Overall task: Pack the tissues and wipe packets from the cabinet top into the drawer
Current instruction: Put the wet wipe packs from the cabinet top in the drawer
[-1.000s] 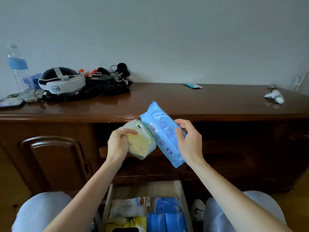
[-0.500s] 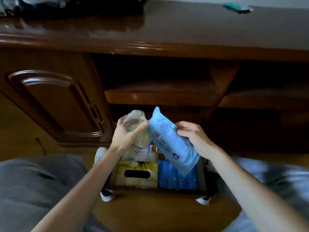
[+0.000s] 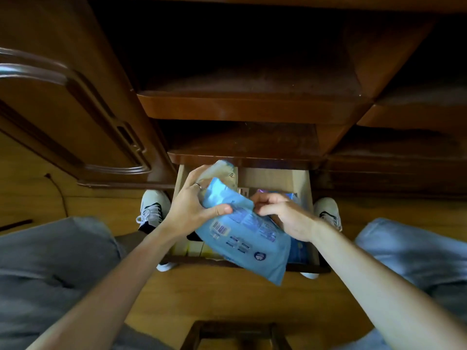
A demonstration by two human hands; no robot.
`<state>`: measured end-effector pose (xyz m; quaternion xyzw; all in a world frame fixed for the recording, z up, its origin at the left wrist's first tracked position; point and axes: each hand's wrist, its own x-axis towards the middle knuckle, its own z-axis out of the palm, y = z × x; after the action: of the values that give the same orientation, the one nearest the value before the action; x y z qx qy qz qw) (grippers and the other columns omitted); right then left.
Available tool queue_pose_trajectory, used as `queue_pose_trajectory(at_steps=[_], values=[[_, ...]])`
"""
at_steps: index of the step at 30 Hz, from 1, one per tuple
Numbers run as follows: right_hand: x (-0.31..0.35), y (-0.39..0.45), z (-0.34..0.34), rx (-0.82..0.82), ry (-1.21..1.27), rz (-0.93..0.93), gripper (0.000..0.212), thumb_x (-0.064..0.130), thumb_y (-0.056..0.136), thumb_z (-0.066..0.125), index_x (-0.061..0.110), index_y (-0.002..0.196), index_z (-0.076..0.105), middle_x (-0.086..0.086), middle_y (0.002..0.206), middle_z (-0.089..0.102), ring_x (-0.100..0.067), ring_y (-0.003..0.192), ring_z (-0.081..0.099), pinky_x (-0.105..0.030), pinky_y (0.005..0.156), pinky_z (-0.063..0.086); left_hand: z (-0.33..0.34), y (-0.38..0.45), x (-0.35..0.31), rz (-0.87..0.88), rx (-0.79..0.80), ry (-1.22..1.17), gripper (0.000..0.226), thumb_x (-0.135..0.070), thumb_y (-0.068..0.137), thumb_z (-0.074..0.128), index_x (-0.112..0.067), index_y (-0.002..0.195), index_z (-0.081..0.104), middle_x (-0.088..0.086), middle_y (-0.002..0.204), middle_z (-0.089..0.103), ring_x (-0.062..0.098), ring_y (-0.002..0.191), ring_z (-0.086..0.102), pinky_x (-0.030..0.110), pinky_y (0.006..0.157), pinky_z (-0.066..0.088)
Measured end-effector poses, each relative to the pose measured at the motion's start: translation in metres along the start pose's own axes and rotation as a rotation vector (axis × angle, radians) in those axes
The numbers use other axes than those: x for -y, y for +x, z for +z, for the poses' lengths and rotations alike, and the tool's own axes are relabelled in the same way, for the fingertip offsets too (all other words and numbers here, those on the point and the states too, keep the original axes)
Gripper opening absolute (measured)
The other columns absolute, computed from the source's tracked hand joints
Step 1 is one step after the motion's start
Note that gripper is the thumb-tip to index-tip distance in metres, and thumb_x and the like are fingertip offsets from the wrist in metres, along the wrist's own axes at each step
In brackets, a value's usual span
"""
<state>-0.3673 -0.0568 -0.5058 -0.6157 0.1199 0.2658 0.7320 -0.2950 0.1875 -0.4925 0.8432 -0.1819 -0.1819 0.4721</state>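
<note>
A blue wipe packet (image 3: 249,239) lies tilted over the open drawer (image 3: 312,218), covering most of what is inside. My right hand (image 3: 286,214) pinches its upper edge. My left hand (image 3: 190,209) holds a pale yellowish tissue pack (image 3: 223,173) in its fingers, just above the drawer's back left, and its thumb rests on the blue packet. In the drawer I can make out blue packs (image 3: 298,250) at the right and a yellow box (image 3: 194,248) at the front left. The cabinet top is out of view.
Dark wooden shelves (image 3: 247,107) stand open above the drawer, with a closed cabinet door (image 3: 75,109) to the left. My shoes (image 3: 151,210) flank the drawer on the wooden floor. A dark wooden frame (image 3: 235,333) sits at the bottom, and a cable (image 3: 59,195) lies at the left.
Both hands came down from cabinet-top height to the drawer, carrying the two packets. The view tilted down, so the cabinet top left the picture. The blue packet now overlaps my left thumb.
</note>
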Motion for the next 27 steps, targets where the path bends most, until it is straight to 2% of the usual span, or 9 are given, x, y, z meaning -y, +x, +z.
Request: queue_pose_trajectory(at_steps=[4, 7, 10, 13, 16, 18, 20, 24, 27], values=[[-0.01, 0.005, 0.003, -0.112, -0.142, -0.03, 0.018, 0.016, 0.087, 0.065, 0.028, 0.098, 0.074, -0.003, 0.101, 0.076, -0.017, 0.096, 0.073, -0.028, 0.078, 0.055, 0.015, -0.003, 0.003, -0.008, 0.0, -0.082, 0.036, -0.057, 0.07, 0.082, -0.028, 0.088, 0.07, -0.031, 0.13, 0.051, 0.004, 0.095, 0.068, 0.022, 0.069, 0.058], [-0.019, 0.01, 0.003, -0.281, -0.164, -0.028, 0.03, 0.049, 0.081, 0.075, 0.039, 0.108, 0.066, 0.017, 0.107, 0.071, -0.006, 0.104, 0.066, -0.033, 0.089, 0.049, 0.015, -0.006, 0.013, -0.137, 0.02, -0.191, 0.04, -0.047, 0.07, 0.082, -0.014, 0.091, 0.074, -0.008, 0.108, 0.07, 0.019, 0.084, 0.074, 0.041, 0.072, 0.063], [-0.019, 0.015, 0.002, -0.143, -0.23, 0.031, 0.045, 0.075, 0.078, 0.069, 0.065, 0.12, 0.057, 0.041, 0.12, 0.056, 0.011, 0.115, 0.049, -0.025, 0.093, 0.042, 0.015, -0.01, 0.021, -0.249, 0.094, -0.246, 0.037, -0.047, 0.069, 0.083, -0.014, 0.084, 0.074, 0.005, 0.088, 0.078, 0.025, 0.078, 0.076, 0.051, 0.073, 0.062], [-0.025, 0.032, -0.003, -0.123, -0.46, 0.023, 0.024, 0.061, 0.092, 0.062, 0.051, 0.114, 0.066, 0.026, 0.107, 0.071, 0.003, 0.102, 0.065, -0.017, 0.08, 0.048, 0.018, -0.011, 0.022, -0.24, 0.136, -0.301, 0.032, -0.044, 0.073, 0.081, -0.019, 0.094, 0.076, -0.009, 0.101, 0.079, 0.018, 0.088, 0.076, 0.048, 0.078, 0.063], [-0.02, 0.051, -0.032, -0.42, -0.795, -0.101, 0.019, 0.029, 0.105, 0.051, 0.034, 0.12, 0.062, 0.011, 0.102, 0.069, -0.016, 0.098, 0.066, -0.023, 0.069, 0.047, 0.009, -0.006, 0.025, -0.199, 0.074, -0.332, 0.027, -0.036, 0.082, 0.076, -0.022, 0.105, 0.078, -0.022, 0.131, 0.066, 0.004, 0.109, 0.069, 0.032, 0.082, 0.062], [-0.015, 0.061, -0.062, -0.566, -1.022, -0.087, 0.029, 0.026, 0.107, 0.045, 0.026, 0.131, 0.06, -0.001, 0.113, 0.069, -0.022, 0.095, 0.063, -0.032, 0.07, 0.047, 0.0, -0.006, 0.028, -0.265, -0.028, -0.385, 0.02, -0.041, 0.079, 0.076, -0.03, 0.095, 0.078, -0.008, 0.11, 0.077, 0.015, 0.096, 0.076, 0.033, 0.073, 0.064], [-0.019, 0.071, -0.087, -0.562, -1.214, -0.022, 0.028, 0.02, 0.105, 0.044, 0.028, 0.127, 0.059, -0.005, 0.11, 0.07, -0.025, 0.087, 0.061, -0.03, 0.064, 0.045, -0.008, -0.005, 0.032, -0.301, -0.097, -0.402, 0.024, -0.043, 0.076, 0.077, -0.026, 0.092, 0.076, 0.0, 0.092, 0.08, 0.022, 0.085, 0.077, 0.035, 0.068, 0.064], [-0.037, 0.094, -0.101, -0.415, -1.544, 0.099, 0.016, 0.023, 0.098, 0.048, 0.027, 0.112, 0.055, -0.004, 0.118, 0.067, -0.031, 0.112, 0.056, -0.045, 0.086, 0.041, -0.014, -0.007, 0.035, -0.328, -0.076, -0.427, 0.024, -0.036, 0.08, 0.077, -0.02, 0.097, 0.073, 0.003, 0.091, 0.08, 0.022, 0.084, 0.078, 0.033, 0.067, 0.064], [-0.057, 0.111, -0.104, -0.31, -1.452, 0.274, 0.042, 0.012, 0.095, 0.033, 0.024, 0.129, 0.055, -0.009, 0.141, 0.054, -0.034, 0.129, 0.045, -0.051, 0.099, 0.039, -0.017, -0.008, 0.036, -0.338, -0.119, -0.451, 0.026, -0.032, 0.083, 0.076, -0.013, 0.1, 0.071, 0.001, 0.09, 0.079, 0.019, 0.083, 0.077, 0.026, 0.062, 0.061]])
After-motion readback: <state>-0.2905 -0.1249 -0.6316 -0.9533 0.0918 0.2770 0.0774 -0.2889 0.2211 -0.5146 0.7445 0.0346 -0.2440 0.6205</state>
